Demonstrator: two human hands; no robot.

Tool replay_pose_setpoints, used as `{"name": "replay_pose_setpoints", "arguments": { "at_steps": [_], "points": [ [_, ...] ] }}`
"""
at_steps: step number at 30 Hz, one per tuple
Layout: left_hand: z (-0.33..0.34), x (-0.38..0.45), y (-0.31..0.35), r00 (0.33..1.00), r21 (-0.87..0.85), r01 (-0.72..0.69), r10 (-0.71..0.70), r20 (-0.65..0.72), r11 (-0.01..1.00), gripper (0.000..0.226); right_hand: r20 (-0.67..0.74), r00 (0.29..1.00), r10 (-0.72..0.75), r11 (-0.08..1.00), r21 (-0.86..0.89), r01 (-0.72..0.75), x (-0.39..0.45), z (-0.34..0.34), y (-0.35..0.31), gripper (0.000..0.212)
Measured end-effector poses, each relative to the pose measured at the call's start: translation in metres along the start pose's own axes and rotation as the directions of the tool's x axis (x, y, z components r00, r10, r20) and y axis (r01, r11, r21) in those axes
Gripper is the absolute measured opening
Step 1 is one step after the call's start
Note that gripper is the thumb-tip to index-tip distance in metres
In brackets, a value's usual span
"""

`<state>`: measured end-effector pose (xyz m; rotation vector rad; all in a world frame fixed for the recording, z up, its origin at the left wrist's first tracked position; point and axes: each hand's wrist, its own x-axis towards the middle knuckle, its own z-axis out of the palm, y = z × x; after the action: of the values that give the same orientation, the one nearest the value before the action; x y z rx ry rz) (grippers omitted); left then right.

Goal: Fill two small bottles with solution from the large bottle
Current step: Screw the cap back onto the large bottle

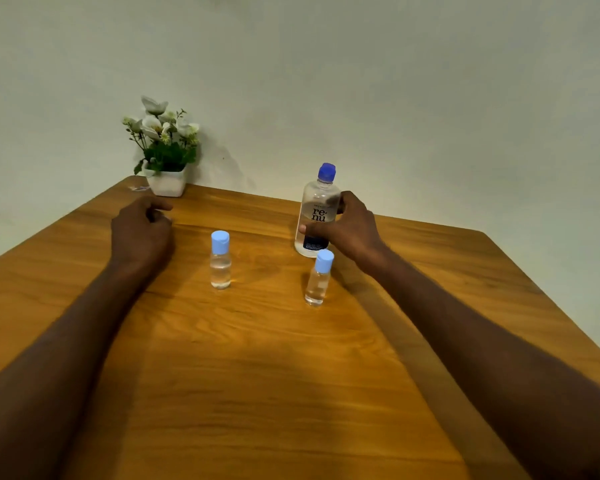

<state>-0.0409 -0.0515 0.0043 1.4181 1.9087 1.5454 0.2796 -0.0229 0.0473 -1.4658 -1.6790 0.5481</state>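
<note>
Plain pale wall (395,81) fills the upper half of the frame; no marks on it apart from soft shadows. Below it, a wooden table (257,375), orange-brown with strong grain, runs from the centre down to the bottom edge, its far corner at upper left of centre.

Upper left: a white square pot of white flowers (165,150) sits at the table's far corner, against the wall.

Left of centre: your left hand (141,230) lies low over the wood, fingers loosely curled, holding nothing. It is somewhat blurred.

Centre: first small bottle (220,259), clear, pale blue cap on, upright, clear liquid in its lower part. It stands apart from both hands.

Right of centre: second small bottle (319,278), same make, cap on, upright, just in front of the large bottle (317,211). The large one stands on the table, dark blue cap on, label reading "re-nu".

Your right hand (350,226) is wrapped round the large bottle's middle from its right side, thumb across the front, fingers behind.

Lower right corner: a sliver of something pale at your wrist; cannot tell what.
</note>
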Motion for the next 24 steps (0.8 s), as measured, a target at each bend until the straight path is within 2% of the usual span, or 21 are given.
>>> {"name": "replay_pose_setpoints", "arguments": {
  "at_steps": [3,6,10,18,24],
  "points": [
    [0.003,0.003,-0.001,0.999,0.025,0.025,-0.026,0.036,0.999,0.031,0.066,0.998,0.012,0.996,-0.094,-0.006,0.025,0.01,-0.012,0.079],
    [0.004,0.008,-0.006,0.994,0.097,-0.045,0.035,0.104,0.994,0.025,0.12,0.991,0.055,0.987,-0.157,-0.036,0.05,0.029,-0.028,0.082],
    [0.011,0.015,-0.014,0.977,0.237,-0.148,0.105,0.185,0.96,0.016,0.153,0.983,0.105,0.986,-0.147,-0.082,0.074,0.057,-0.045,0.083],
    [0.016,0.019,-0.017,0.985,0.243,-0.119,0.084,0.151,0.963,0.014,0.154,0.981,0.12,0.989,-0.109,-0.104,0.106,0.115,-0.075,0.078],
    [0.019,0.019,-0.02,0.987,0.277,-0.112,0.074,0.142,0.954,0.015,0.084,0.992,0.096,0.993,-0.079,-0.089,0.118,0.15,-0.085,0.077]
  ]
}}
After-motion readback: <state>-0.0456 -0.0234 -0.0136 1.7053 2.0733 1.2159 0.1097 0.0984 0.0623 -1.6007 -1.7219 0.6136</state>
